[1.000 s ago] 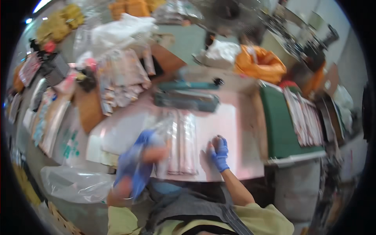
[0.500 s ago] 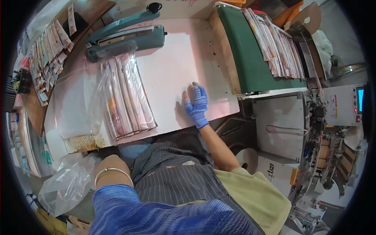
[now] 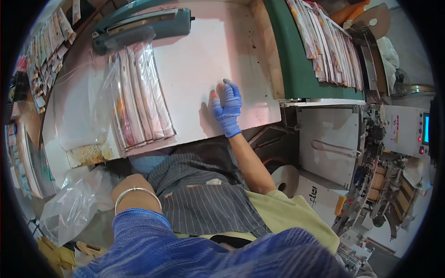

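Note:
My right hand (image 3: 227, 110), in a blue knit glove with bare tips on some fingers, rests on the white tabletop (image 3: 185, 69). Its fingers are loosely bent and apart, with nothing in them. Very close to the camera, my left hand (image 3: 185, 250) fills the bottom of the view in a blue striped glove; a metal bangle circles that wrist. Its fingers are cut off by the lower edge or too near to make out. Left of my right hand, a clear plastic bag (image 3: 143, 95) of long, slim printed packets lies flat, its mouth toward a teal bag sealer (image 3: 143, 28).
More packets (image 3: 327, 51) stand in a row on a green surface (image 3: 294, 69) at the right. A machine with a lit screen (image 3: 403, 127) stands beyond it. Loose printed packets (image 3: 46, 51) lie on the far-left shelf. A crumpled clear bag (image 3: 74, 208) hangs below the table's left corner.
The whole view has tilted, so the table sits higher and further left. My left hand now spreads further right along the lower edge. My right hand keeps its place on the table.

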`<control>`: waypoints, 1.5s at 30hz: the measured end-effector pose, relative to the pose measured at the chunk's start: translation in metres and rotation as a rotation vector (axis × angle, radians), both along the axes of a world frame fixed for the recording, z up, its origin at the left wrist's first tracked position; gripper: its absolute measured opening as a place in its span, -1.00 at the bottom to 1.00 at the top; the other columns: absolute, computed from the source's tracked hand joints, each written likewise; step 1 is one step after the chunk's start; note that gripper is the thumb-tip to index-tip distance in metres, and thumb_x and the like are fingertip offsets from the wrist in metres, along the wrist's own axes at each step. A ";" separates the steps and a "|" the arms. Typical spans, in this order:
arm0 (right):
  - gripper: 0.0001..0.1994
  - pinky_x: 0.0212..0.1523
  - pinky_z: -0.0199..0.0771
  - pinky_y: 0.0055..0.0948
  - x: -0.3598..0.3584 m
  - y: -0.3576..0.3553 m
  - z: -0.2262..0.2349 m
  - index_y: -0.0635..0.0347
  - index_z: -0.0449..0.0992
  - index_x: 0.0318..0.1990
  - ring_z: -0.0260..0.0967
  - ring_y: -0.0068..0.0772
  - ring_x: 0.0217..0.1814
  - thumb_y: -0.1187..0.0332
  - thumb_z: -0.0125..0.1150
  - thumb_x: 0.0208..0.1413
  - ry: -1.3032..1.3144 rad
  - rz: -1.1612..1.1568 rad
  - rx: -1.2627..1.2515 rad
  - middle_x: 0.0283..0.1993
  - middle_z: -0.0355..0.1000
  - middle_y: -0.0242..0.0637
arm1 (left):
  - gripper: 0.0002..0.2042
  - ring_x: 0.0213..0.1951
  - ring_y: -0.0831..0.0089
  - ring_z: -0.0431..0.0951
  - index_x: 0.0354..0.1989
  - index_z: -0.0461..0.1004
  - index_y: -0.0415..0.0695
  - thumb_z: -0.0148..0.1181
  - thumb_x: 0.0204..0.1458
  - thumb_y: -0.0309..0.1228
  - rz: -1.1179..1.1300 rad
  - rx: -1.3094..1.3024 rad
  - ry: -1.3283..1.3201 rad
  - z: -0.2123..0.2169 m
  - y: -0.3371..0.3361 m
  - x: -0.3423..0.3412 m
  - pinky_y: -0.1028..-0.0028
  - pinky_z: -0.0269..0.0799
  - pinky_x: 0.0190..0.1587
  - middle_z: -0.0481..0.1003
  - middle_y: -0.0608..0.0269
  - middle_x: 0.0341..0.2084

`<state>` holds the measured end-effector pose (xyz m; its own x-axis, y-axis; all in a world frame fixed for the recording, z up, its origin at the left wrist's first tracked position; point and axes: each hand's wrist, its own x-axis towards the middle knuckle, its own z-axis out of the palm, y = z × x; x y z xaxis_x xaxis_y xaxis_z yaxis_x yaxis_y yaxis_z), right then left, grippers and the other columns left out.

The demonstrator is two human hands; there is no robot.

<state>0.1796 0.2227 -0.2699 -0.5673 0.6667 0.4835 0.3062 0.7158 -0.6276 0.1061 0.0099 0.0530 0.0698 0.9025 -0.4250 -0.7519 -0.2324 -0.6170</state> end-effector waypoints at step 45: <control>-0.52 -0.02 0.21 -0.27 0.213 0.483 0.161 0.25 0.33 -0.09 0.22 -0.06 -0.01 0.13 0.11 -0.14 -0.409 -0.938 0.291 -0.05 0.26 0.00 | -0.52 0.12 0.19 0.13 0.12 0.09 -0.20 -0.04 0.00 -0.36 0.061 0.965 -3.082 -0.320 0.249 -0.083 0.38 0.00 0.13 0.15 0.05 0.08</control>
